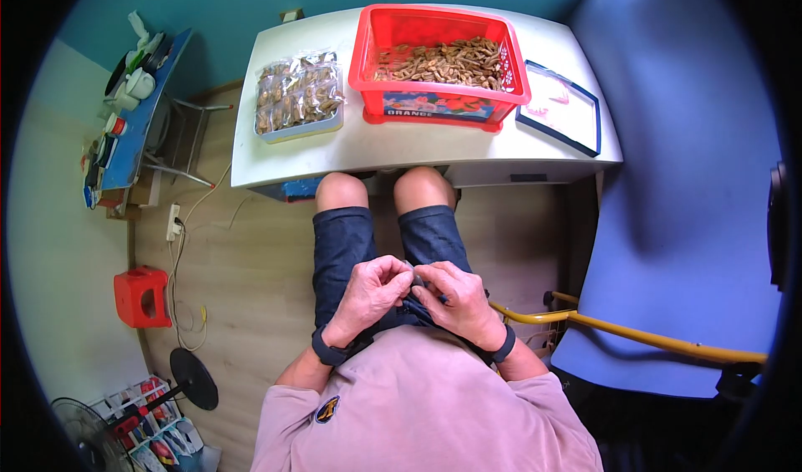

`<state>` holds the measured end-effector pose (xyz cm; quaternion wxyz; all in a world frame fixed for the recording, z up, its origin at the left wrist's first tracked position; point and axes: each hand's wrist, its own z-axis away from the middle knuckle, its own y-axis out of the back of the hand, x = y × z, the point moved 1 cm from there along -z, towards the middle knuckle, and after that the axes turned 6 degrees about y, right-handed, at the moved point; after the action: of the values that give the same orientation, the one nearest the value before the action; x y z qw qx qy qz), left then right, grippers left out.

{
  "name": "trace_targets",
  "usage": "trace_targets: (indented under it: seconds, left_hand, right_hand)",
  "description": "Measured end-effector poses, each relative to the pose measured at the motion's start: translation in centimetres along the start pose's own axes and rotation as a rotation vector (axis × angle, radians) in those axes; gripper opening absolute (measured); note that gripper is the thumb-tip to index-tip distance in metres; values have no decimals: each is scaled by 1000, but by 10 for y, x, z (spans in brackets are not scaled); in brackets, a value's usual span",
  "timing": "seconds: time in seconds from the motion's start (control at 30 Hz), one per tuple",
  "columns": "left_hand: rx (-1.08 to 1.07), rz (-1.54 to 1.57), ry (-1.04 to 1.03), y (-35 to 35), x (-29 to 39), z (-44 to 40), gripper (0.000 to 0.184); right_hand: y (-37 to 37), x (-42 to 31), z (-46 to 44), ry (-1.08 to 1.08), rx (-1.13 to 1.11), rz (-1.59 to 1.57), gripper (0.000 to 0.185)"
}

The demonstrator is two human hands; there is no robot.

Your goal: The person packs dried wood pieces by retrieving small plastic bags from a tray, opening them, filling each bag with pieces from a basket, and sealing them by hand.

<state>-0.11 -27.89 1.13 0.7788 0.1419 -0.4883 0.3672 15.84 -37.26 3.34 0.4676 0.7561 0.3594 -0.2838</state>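
Observation:
Over my lap, my left hand [373,295] and my right hand [458,301] meet, fingertips pinched close together. Between them is something small and greyish, too little to make out against the dark shorts [344,242]. On the white table [380,150] beyond my knees stands a red plastic basket [439,96] marked "ORANGE", holding a heap of brown, elongated dried pieces [455,61]. To its left, a shallow box [302,131] is filled with rows of clear packets [296,96] with brown pieces inside.
A dark-framed white panel [558,107] lies at the table's right. At left are a blue side table [146,125] with cups, a red stool [142,296], a power strip [174,221] with cords, and a fan [194,378]. A yellow tube [635,334] runs along the right.

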Motion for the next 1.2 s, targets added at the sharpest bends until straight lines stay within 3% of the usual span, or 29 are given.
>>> trace_targets:
  seconds: [0.17,0.3,0.5,0.73,0.87,0.93,1.03,1.13,1.2]
  left_hand:
    - [-60,67,7,3,5,0,16]
    - [-69,23,-18,1,11,2,16]
    - [-19,-188,-73,-4,17,7,15]
    - [81,-502,-294,-10,27,12,11]
    - [163,-690,-433,-15,29,12,7]
    - [194,-756,-445,-18,32,14,7]
    - [250,-846,-502,-26,36,12,8]
    - [252,-894,-537,-26,44,12,10]
    - [326,-867,-684,-27,57,13,23]
  right_hand:
    - [-1,1,-3,-94,16,-118,28]
    - [-4,5,2,-299,10,-288,24]
    - [-1,6,2,-378,-19,-367,17]
    - [6,9,5,-543,-149,-474,13]
    - [8,13,7,-531,-118,-455,9]
    - [12,7,-1,-213,-15,39,8]
    - [14,6,-8,-132,33,172,15]
    - [14,8,-11,-151,88,78,16]
    - [21,6,-16,-180,87,66,16]
